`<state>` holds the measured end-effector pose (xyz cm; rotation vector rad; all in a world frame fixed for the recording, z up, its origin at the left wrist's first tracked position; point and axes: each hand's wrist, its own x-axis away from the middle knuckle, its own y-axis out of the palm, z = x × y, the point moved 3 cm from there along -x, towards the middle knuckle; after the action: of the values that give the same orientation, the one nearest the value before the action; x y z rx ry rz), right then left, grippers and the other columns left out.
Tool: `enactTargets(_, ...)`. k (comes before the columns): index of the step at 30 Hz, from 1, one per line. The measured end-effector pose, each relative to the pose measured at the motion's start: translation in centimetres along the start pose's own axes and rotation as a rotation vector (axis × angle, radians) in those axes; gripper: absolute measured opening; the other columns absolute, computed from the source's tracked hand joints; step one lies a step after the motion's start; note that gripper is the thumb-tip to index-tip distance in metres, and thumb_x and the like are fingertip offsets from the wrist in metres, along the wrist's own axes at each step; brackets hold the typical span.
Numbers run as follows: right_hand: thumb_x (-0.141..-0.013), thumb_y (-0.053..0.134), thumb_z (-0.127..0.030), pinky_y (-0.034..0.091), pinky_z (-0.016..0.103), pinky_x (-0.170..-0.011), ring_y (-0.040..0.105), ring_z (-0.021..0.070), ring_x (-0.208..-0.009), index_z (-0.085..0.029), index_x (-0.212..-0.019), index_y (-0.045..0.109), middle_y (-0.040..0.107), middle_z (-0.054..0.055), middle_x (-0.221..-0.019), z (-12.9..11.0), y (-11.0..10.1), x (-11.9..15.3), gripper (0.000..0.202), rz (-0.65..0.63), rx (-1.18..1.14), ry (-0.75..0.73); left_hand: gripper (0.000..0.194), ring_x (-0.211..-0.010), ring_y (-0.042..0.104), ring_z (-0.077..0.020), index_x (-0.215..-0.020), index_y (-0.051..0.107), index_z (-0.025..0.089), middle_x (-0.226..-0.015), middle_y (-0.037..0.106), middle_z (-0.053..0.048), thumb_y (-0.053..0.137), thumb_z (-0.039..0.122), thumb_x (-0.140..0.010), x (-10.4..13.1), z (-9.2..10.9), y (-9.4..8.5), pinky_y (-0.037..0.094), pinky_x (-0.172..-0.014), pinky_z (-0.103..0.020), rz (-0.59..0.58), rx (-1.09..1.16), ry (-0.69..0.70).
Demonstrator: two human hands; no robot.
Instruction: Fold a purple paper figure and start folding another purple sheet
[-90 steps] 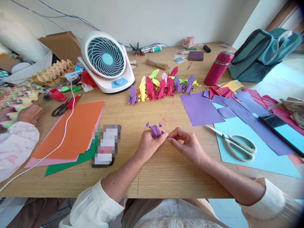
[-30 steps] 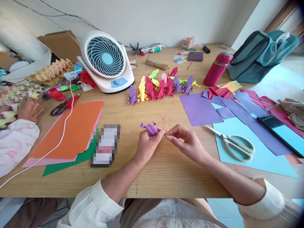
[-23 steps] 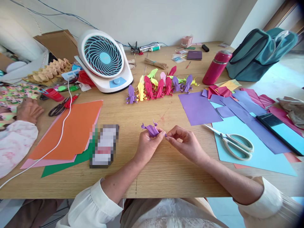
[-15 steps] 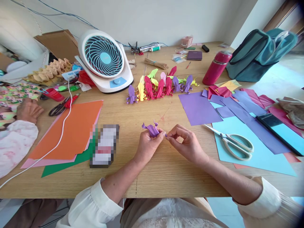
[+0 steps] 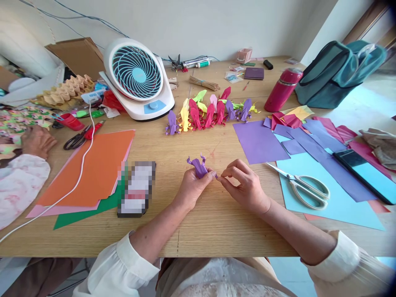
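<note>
A folded purple paper figure (image 5: 199, 166) with thin curled legs is held above the middle of the table. My left hand (image 5: 192, 187) is closed round its lower part, thumb on top. At its right tip, my right hand (image 5: 241, 185) pinches a thin purple end between thumb and index finger. Behind my hands stand several folded paper figures (image 5: 209, 114) in red, yellow, green, pink and purple. A purple sheet (image 5: 259, 141) lies to the right, near white-handled scissors (image 5: 309, 187) on a light blue sheet (image 5: 340, 214).
Orange sheets (image 5: 89, 169) and a phone-like device (image 5: 136, 189) lie left. A white fan (image 5: 137, 78), a red bottle (image 5: 283, 90) and a teal bag (image 5: 328, 78) stand behind. Another person's hand (image 5: 38, 141) rests at the far left; a black phone (image 5: 365, 173) lies right.
The purple figure has tilted slightly in my left hand, so more of its body shows. My right hand's fingers have shifted a little at the pinched tip.
</note>
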<state>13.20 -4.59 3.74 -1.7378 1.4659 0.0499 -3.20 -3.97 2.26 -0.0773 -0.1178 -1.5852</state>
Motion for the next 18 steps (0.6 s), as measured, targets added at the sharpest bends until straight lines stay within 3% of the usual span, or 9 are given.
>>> enactTargets(5,-0.095,0.056,-0.029,0.044,0.031,-0.065,0.055,0.0160,-0.069,-0.022,-0.085,0.069,0.060,0.004,-0.077,0.0,0.5,0.1,0.018,-0.054,-0.076,0.138,0.018,-0.067,0.049,-0.0112,-0.071,0.066,0.017,-0.066,0.057,0.003,0.071,0.033,-0.077,0.0,-0.1,-0.1,0.041,-0.068,-0.024,0.023,-0.025,0.090)
enactTargets(12,-0.087,0.065,-0.044,0.047,0.030,-0.069,0.062,0.0181,-0.076,-0.021,-0.085,0.073,0.072,0.004,-0.085,0.7,1.6,0.5,0.024,-0.096,-0.448,0.517,0.018,-0.068,0.056,-0.0129,-0.073,0.067,0.017,-0.070,0.063,0.000,0.065,0.033,-0.082,0.4,0.5,-0.1,0.043,-0.069,-0.024,0.043,-0.155,0.185)
enactTargets(18,-0.075,0.075,-0.053,0.049,0.031,-0.070,0.064,0.0189,-0.076,-0.019,-0.080,0.071,0.073,0.005,-0.081,0.8,2.0,0.5,0.034,-0.067,-0.633,0.622,0.019,-0.068,0.057,-0.0132,-0.071,0.065,0.018,-0.069,0.064,0.001,0.065,0.032,-0.083,0.5,0.6,0.3,0.045,-0.069,-0.024,0.022,-0.194,0.226)
